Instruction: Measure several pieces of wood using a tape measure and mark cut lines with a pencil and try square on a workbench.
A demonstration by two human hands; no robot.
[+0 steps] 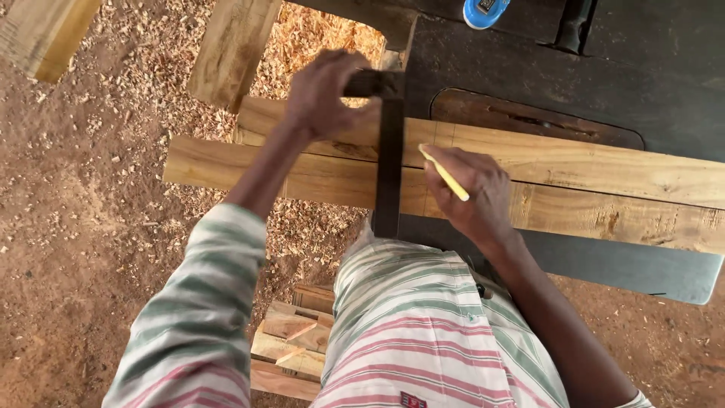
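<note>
Two long wooden planks [589, 162] lie side by side across a dark metal machine table [544, 75]. A dark try square [388, 174] rests across both planks, its blade pointing toward me. My left hand [321, 94] grips the square's stock at the far edge of the planks. My right hand [472, 193] holds a yellow pencil [444, 173] with its tip on the far plank, right beside the blade. A thin pencil line runs across the far plank a little to the right of the blade.
Sawdust and wood shavings [113, 151] cover the dirt floor on the left. Thick timber pieces [230, 49] lie at top left. Short offcuts [291, 351] are stacked below near my shirt. A blue tape measure [483, 11] sits on the machine's far edge.
</note>
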